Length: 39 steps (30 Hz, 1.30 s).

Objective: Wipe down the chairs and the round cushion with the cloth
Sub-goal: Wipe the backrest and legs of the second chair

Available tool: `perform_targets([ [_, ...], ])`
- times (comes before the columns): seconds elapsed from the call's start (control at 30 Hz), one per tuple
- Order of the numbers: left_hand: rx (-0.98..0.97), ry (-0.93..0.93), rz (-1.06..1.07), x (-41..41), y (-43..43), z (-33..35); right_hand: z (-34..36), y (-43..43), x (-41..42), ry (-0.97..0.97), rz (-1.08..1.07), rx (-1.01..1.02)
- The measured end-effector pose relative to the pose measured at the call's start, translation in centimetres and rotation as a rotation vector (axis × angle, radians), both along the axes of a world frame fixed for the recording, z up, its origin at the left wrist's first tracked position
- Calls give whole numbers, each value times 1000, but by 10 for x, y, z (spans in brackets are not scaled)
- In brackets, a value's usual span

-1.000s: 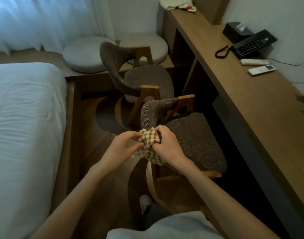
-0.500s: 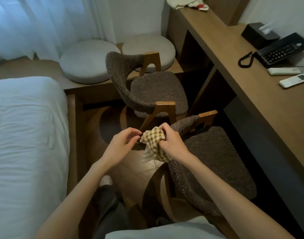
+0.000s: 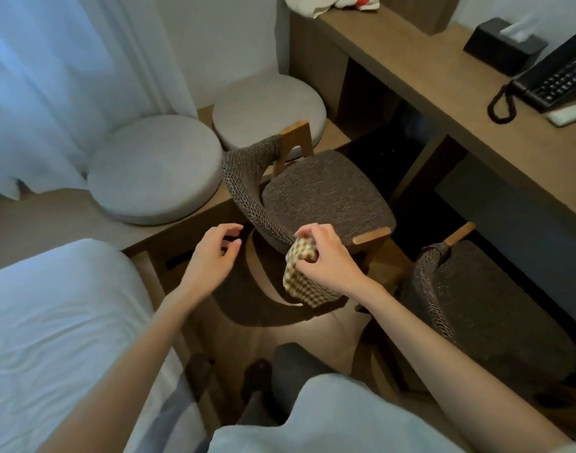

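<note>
My right hand (image 3: pixel 325 256) grips a bunched green-and-cream checked cloth (image 3: pixel 301 279) against the near end of the curved woven backrest of the far chair (image 3: pixel 325 194). The cloth's loose end hangs below my fingers. My left hand (image 3: pixel 214 256) hovers just left of that backrest, fingers loosely curled, holding nothing. A second brown woven chair (image 3: pixel 495 308) stands at the right, under the desk edge. Two round grey cushions lie on the low wooden platform: a large one (image 3: pixel 152 168) at the left and another cushion (image 3: pixel 267 109) behind the far chair.
A white bed (image 3: pixel 51 322) fills the left side. A long wooden desk (image 3: pixel 459 103) runs along the right with a black phone (image 3: pixel 554 83), a tissue box (image 3: pixel 505 44) and remotes. White curtains (image 3: pixel 51 76) hang at the back left. My legs and feet are on the wooden floor below.
I have stepped forward from the near chair to the far one. My left hand let go of the cloth; my right hand carried it to the far chair's backrest.
</note>
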<state>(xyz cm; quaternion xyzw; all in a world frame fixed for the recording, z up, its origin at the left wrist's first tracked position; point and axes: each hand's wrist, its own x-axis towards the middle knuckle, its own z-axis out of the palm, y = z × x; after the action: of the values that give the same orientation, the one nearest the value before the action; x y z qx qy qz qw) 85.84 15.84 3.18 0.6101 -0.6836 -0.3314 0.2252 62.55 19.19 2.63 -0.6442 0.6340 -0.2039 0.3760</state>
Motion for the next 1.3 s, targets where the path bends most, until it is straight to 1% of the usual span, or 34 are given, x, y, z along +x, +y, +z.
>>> perform_targets([
  [0.1, -32, -35, -43, 19, -62, -6, -19, -48, 25, 60, -57, -47],
  [0.2, -19, -67, -100, 29, -126, -17, -38, -93, 48, 109, -105, -103],
  [0.3, 36, -77, -105, 32, -182, -29, -51, -129, 67, 166, -135, -97],
  [0.4, 99, -104, -143, 32, -229, -47, -62, -156, 81, 230, -138, -43],
  [0.47, 170, -113, -171, 34, -255, -62, -68, -172, 89, 269, -128, 10],
  [0.53, 281, -108, -179, 35, -279, -77, -77, -188, 95, 275, -140, 80],
  [0.6, 380, -46, -167, 33, -301, -92, -86, -203, 104, 282, -169, 134],
  [0.67, 477, 62, -172, 29, -322, -103, -92, -214, 115, 325, -179, 166],
  [0.8, 719, 277, -215, 25, -345, -117, -101, -223, 142, 494, -245, 163],
  [0.87, 784, 304, -165, 22, -354, -122, -102, -223, 149, 546, -276, 154],
  [0.93, 840, 303, -98, 17, -363, -125, -106, -221, 149, 560, -261, 154],
  [1.07, 885, 293, -89, 10, -376, -131, -105, -221, 146, 589, -206, 177],
  [1.3, 882, 288, -120, -1, -382, -137, -104, -220, 133, 693, -199, 84],
])
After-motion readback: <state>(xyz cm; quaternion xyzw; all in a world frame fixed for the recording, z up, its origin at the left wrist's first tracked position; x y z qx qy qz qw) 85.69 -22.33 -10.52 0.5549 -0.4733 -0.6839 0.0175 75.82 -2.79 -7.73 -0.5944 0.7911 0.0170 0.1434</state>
